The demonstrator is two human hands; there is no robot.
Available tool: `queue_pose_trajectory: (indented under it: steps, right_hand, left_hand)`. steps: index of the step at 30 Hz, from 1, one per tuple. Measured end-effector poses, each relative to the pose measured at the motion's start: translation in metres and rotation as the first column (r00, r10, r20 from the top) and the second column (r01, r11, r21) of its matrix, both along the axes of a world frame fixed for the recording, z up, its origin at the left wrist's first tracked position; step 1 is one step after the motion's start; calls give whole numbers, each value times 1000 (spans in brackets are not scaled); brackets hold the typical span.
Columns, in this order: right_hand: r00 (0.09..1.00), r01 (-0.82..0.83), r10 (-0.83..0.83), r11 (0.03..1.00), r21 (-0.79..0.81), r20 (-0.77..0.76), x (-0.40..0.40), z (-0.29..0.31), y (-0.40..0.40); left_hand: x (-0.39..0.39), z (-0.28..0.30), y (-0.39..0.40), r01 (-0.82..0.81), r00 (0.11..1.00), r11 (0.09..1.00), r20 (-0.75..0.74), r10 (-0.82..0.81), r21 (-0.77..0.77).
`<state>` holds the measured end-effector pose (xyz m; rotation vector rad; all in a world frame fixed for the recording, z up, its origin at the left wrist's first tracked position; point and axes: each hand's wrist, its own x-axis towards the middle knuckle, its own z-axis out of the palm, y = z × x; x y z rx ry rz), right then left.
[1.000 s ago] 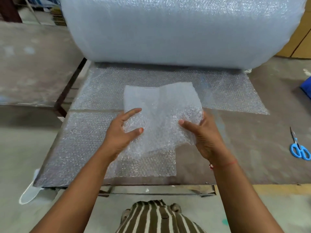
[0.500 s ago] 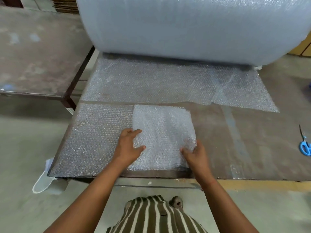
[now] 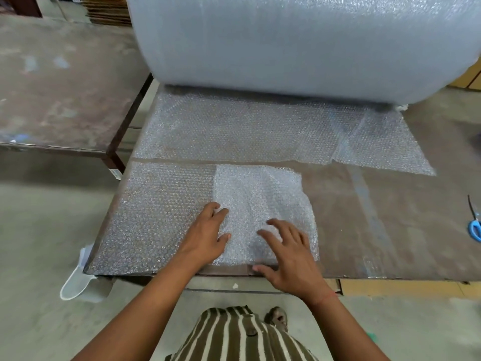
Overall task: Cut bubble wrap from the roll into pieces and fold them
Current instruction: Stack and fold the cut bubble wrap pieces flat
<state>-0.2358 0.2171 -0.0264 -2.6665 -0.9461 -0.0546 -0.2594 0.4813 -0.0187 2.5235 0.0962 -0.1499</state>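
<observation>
Moved: right hand (image 3: 291,259) has lifted off the folded piece's edge; fingers now spread, hovering.
Left hand (image 3: 205,234): flat, fingers pressing the folded piece (image 3: 260,204), likely to hold the crease.
Folded piece: lies on a flat sheet (image 3: 161,214) near the table (image 3: 390,230) edge.
Roll (image 3: 299,43): behind.
Scissors (image 3: 475,225): far right.

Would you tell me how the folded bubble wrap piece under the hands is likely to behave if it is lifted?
The folded bubble wrap piece is thin, wrinkled film, so it would probably sag limply. It looks light. Its layers lie loose, so the fold may spring open once the left hand and right hand let go.
</observation>
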Motion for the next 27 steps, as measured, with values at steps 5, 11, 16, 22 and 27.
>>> queue_pose_trajectory:
  steps: [5, 11, 16, 22, 27]
  right_hand:
    - [998, -45, 41, 994, -97, -42, 6, -12, 5]
    - [982, -137, 156, 976, -167, 107, 5, -7, 10]
    - [980, -102, 128, 981, -167, 153, 13, -4, 21]
    - [967, -18, 26, 999, -31, 254, 9, 7, 25]
    - [983, 182, -177, 957, -226, 41, 8, 4, 15]
  left_hand:
    - [1, -2, 0, -10, 1000, 1000, 22, 10, -17]
    - [-14, 9, -29, 248, 965, 918, 3, -262, 310]
    - [-17, 9, -47, 291, 955, 872, -66, -289, 392]
    - [-1, 12, -45, 238, 970, 874, -53, -238, 424]
    - [7, 18, -39, 244, 970, 873, -108, -219, 422]
